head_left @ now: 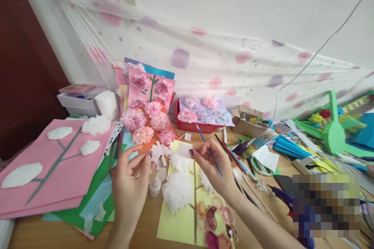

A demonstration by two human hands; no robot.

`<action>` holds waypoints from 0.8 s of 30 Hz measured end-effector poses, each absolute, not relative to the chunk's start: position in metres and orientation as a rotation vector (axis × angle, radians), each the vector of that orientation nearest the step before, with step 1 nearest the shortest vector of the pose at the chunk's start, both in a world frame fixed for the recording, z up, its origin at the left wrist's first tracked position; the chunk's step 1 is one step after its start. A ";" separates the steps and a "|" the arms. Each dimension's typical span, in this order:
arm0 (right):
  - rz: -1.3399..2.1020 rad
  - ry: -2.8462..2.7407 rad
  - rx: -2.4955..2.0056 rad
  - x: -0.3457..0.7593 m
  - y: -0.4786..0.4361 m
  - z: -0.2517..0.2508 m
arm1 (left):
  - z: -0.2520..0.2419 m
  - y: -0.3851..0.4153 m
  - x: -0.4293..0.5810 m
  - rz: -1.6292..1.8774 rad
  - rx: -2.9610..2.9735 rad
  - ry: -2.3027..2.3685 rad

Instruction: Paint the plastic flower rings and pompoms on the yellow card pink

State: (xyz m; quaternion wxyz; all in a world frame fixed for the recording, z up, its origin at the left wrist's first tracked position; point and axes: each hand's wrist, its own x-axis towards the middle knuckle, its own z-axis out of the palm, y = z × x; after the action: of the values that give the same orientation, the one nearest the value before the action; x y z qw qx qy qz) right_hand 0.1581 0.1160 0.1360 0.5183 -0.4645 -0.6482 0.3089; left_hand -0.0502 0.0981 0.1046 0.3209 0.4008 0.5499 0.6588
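Note:
My right hand [209,159] pinches a small square of thin white paper [185,150] between thumb and finger, with a blue paintbrush [214,161] lodged among its fingers. My left hand [131,175] has thumb and fingertips together at a small piece of white tissue paper [157,153]. Below them lies a yellow sheet [175,225] with a painted brown stem and fluffy white paper blossoms [178,190]. A clear palette with pink, orange and dark red paint [216,218] rests on the sheet's right part. Beside the sheet stands a small white bottle [155,186].
Pink sheets [70,179] with a painted branch lie left. Finished flower pictures [152,85] and a red basket [201,126] stand at the back. Pens [233,155], a blue glue gun [282,198], a cardboard box [248,124] and a green craft shape [333,136] crowd the right.

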 end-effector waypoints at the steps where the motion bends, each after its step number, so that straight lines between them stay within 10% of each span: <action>1: 0.749 -1.533 -1.128 0.158 0.109 0.140 | 0.107 0.101 -0.054 1.707 1.086 1.496; 24: 0.691 -1.223 -1.220 0.239 0.028 0.098 | 0.132 0.243 0.022 0.757 1.519 1.408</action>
State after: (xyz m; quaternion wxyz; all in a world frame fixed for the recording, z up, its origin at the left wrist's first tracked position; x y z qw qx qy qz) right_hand 0.2393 0.0281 0.0982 0.5977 -0.5256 -0.5270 0.2979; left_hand 0.0218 0.2428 0.1323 0.4513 0.6147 0.5698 0.3062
